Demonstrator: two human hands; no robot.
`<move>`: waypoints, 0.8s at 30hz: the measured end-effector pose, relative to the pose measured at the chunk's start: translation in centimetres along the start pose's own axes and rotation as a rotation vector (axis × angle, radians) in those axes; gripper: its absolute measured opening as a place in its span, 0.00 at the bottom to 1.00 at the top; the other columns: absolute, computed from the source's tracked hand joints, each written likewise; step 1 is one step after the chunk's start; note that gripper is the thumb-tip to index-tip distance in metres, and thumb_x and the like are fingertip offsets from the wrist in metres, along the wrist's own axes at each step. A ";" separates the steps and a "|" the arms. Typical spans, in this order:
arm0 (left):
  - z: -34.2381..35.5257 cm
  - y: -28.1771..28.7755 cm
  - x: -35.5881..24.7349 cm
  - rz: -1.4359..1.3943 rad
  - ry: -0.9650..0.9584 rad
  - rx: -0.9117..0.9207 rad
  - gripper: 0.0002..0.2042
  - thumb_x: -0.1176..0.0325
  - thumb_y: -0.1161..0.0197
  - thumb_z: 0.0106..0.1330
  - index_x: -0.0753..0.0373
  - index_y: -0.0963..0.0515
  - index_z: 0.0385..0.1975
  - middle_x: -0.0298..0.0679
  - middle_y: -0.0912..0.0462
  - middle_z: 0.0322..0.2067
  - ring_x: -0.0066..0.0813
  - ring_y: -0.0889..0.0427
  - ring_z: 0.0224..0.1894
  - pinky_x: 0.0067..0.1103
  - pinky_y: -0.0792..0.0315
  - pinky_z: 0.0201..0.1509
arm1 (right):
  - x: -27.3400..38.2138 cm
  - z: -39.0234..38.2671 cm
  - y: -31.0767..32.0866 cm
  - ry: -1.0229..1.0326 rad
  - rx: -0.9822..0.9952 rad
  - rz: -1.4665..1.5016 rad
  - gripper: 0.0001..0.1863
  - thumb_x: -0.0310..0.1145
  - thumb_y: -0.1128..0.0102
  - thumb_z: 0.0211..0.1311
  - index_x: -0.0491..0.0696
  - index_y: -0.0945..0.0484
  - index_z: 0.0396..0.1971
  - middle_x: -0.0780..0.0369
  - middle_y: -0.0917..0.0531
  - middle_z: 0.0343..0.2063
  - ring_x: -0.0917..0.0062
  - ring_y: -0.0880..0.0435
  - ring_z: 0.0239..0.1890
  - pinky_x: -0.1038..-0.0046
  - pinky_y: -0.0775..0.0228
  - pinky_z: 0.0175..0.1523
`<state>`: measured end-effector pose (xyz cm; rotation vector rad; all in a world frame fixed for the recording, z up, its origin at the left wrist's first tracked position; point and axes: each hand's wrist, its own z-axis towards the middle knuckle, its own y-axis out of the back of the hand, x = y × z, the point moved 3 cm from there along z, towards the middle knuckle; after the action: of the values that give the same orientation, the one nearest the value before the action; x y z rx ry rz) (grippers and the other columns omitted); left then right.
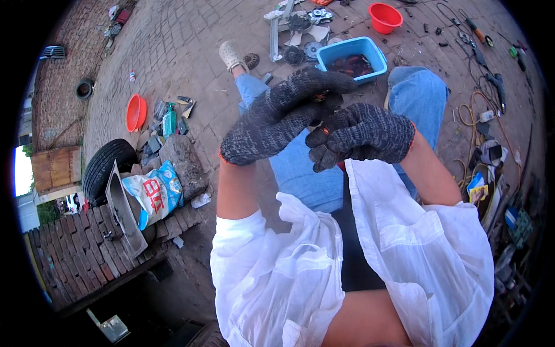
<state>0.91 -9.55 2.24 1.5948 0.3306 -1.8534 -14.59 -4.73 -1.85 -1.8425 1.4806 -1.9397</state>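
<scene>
Two gloved hands meet above the lap, the work apparently partway along.
The left hand (280, 115) reaches across with long, bent fingers; the right hand (367, 134) curls close beside it. Whether either grips anything cannot be told. Just beyond, the blue tub (370, 76) holds dark pieces (354, 65); loose metal parts (298, 34) lie past it, so some handling probably remains, though how much is unclear.

Left hand (277, 118) beside curled right hand (367, 134)
</scene>
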 end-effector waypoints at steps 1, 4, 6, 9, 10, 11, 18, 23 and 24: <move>0.1 -0.1 0.0 0.019 -0.023 -0.002 0.17 0.70 0.48 0.64 0.66 0.33 0.53 0.43 0.29 0.50 0.30 0.27 0.47 0.25 0.27 0.49 | 0.0 0.0 0.0 0.000 -0.005 0.005 0.23 0.34 0.40 0.54 0.35 0.29 0.47 0.52 0.22 0.42 0.69 0.21 0.45 0.71 0.29 0.52; 0.4 -0.4 0.3 0.038 -0.061 -0.012 0.17 0.74 0.49 0.63 0.64 0.32 0.53 0.42 0.28 0.50 0.30 0.27 0.49 0.24 0.30 0.51 | -0.5 0.2 0.2 -0.004 -0.017 0.021 0.22 0.33 0.40 0.54 0.36 0.28 0.46 0.53 0.22 0.42 0.71 0.21 0.44 0.72 0.29 0.52; 0.4 -0.5 0.7 0.003 -0.042 -0.028 0.19 0.78 0.51 0.61 0.60 0.31 0.53 0.41 0.27 0.49 0.32 0.28 0.52 0.25 0.34 0.56 | -0.7 0.4 0.5 0.068 0.007 -0.100 0.20 0.32 0.40 0.54 0.36 0.27 0.45 0.54 0.21 0.41 0.72 0.21 0.44 0.72 0.29 0.52; 0.5 -0.6 0.7 0.060 -0.126 -0.038 0.19 0.79 0.50 0.60 0.60 0.32 0.53 0.41 0.27 0.49 0.33 0.28 0.52 0.25 0.34 0.56 | -0.5 0.6 0.6 0.149 0.037 -0.243 0.18 0.31 0.42 0.55 0.37 0.27 0.45 0.55 0.21 0.40 0.73 0.21 0.44 0.73 0.28 0.51; 0.6 -0.7 0.7 0.090 -0.125 -0.031 0.19 0.80 0.50 0.60 0.60 0.31 0.53 0.41 0.26 0.49 0.33 0.28 0.52 0.26 0.33 0.56 | -0.5 0.6 0.4 0.079 0.012 -0.133 0.18 0.31 0.42 0.56 0.37 0.27 0.45 0.55 0.21 0.40 0.73 0.21 0.44 0.74 0.28 0.51; 0.6 -0.7 0.7 0.120 -0.124 -0.024 0.19 0.80 0.49 0.59 0.60 0.31 0.52 0.41 0.26 0.49 0.33 0.28 0.52 0.26 0.33 0.56 | -0.5 0.6 0.3 0.010 -0.013 -0.022 0.18 0.30 0.43 0.56 0.37 0.27 0.45 0.55 0.21 0.40 0.73 0.21 0.44 0.74 0.29 0.51; 0.8 -1.0 0.9 0.249 -0.185 -0.110 0.14 0.79 0.47 0.61 0.65 0.27 0.47 0.38 0.24 0.40 0.26 0.24 0.41 0.21 0.28 0.46 | -0.9 0.9 0.8 0.065 -0.014 -0.116 0.18 0.33 0.41 0.55 0.38 0.27 0.44 0.56 0.20 0.38 0.71 0.20 0.41 0.73 0.28 0.45; -0.3 -0.4 2.7 -0.202 0.124 -0.403 0.15 0.74 0.41 0.58 0.67 0.28 0.46 0.40 0.23 0.35 0.26 0.24 0.35 0.20 0.28 0.38 | -0.2 -0.1 0.5 0.147 -0.069 -0.137 0.18 0.33 0.45 0.59 0.38 0.28 0.46 0.57 0.21 0.37 0.75 0.22 0.39 0.75 0.29 0.44; -0.7 -0.4 3.2 -0.336 0.213 -0.479 0.16 0.73 0.40 0.57 0.67 0.28 0.46 0.40 0.23 0.34 0.26 0.24 0.33 0.20 0.28 0.37 | -0.1 -0.5 0.8 0.206 -0.105 -0.085 0.18 0.33 0.45 0.59 0.39 0.28 0.46 0.58 0.21 0.37 0.75 0.22 0.39 0.75 0.29 0.44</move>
<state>1.11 -9.82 -1.10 1.4553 1.1072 -1.6643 -15.33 -4.81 -2.33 -1.8226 1.6152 -2.1896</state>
